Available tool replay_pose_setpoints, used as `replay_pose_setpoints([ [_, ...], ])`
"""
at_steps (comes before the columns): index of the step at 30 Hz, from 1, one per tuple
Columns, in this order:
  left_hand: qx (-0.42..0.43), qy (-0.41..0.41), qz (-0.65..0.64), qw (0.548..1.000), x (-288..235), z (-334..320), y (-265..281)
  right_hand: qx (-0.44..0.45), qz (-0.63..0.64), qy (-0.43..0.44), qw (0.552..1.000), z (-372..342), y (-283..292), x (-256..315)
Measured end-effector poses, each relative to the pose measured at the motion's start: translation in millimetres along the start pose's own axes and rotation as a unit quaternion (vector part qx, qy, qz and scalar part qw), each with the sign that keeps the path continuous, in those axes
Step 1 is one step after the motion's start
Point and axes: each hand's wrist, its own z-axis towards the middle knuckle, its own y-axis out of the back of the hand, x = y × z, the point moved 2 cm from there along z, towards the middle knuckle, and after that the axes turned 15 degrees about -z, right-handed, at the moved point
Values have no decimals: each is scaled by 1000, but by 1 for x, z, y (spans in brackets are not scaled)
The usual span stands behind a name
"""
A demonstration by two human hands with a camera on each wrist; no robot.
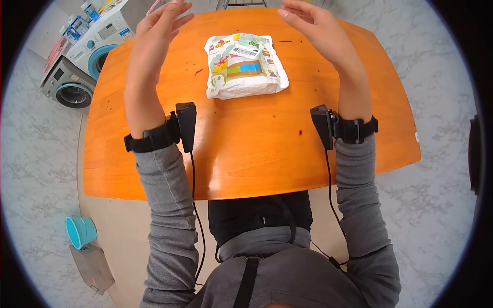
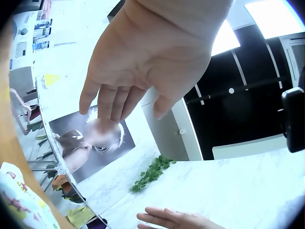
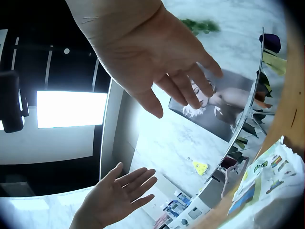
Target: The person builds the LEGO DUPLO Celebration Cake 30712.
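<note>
A white plastic package (image 1: 241,82) printed with colourful toy bricks, with a barcode label on top, lies on the orange wooden table (image 1: 257,154). My left hand (image 1: 151,49) is raised over the table to the package's left, fingers extended and nothing in it. On the other side, my right hand (image 1: 328,38) is also held up, palm turned inward and fingers loosely straight. Both hands stay apart from the package. In the right wrist view, the package (image 3: 267,186) shows at the lower right, below the spread right hand (image 3: 157,57).
Two front-loading washing machines (image 1: 74,95) stand beyond the table's left side, with bottles (image 1: 77,23) on top. A turquoise bucket (image 1: 80,232) is on the floor at the lower left. A drying rack (image 3: 248,112) hung with cloths appears past the table's far edge.
</note>
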Motion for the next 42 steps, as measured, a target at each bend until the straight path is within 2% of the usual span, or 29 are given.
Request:
replay_pose_setpoints([
  [1, -1, -3, 0, 1000, -2, -1, 0, -1, -1, 3, 1000, 0, -1, 1],
  [3, 10, -72, 170, 983, -6, -3, -7, -5, -55, 7, 998, 1, -5, 3],
  [4, 5, -83, 169, 982, -10, -7, -12, -11, -58, 17, 998, -1, -4, 10],
  [6, 41, -112, 276, 954, -18, -19, -23, 16, -150, -4, 989, -11, -3, 25],
  [7, 37, -119, 276, 953, -24, -23, -22, 10, -151, 2, 988, -15, 0, 32],
  [9, 105, -95, 409, 902, -32, -28, -23, 7, -121, -2, 993, -17, 6, 44],
  [10, 100, -102, 409, 901, -36, -28, -23, 2, -123, 5, 992, -17, 9, 48],
  [12, 92, -89, 349, 928, -42, -27, -23, 13, -126, 6, 992, -17, 11, 51],
  [16, 69, -91, 327, 938, -37, -16, -17, -6, -128, 2, 992, -12, 0, 39],
  [18, 63, -90, 337, 935, -30, -15, -16, -21, -187, 12, 982, -14, -1, 37],
  [23, 64, -82, 356, 929, -22, -14, -23, 12, -180, 3, 984, -15, 2, 48],
  [25, 60, -130, 366, 919, -19, -14, -24, 37, -174, -11, 984, -15, -1, 49],
  [27, 63, -114, 355, 926, -21, -15, -26, -13, -172, 65, 983, -16, -5, 48],
  [28, 67, -100, 342, 932, -23, -15, -27, -13, -172, 65, 983, -15, -5, 48],
  [31, 65, -52, 385, 919, -32, -17, -32, 27, -128, 36, 991, -14, -5, 50],
  [34, 62, -75, 385, 918, -26, -16, -32, 32, -137, -8, 990, -13, -2, 57],
  [36, 64, -72, 393, 915, -25, -16, -33, 5, -145, -57, 988, -13, 1, 63],
  [42, 75, -54, 401, 912, -22, -17, -39, 3, -182, -15, 983, -12, -6, 56],
])
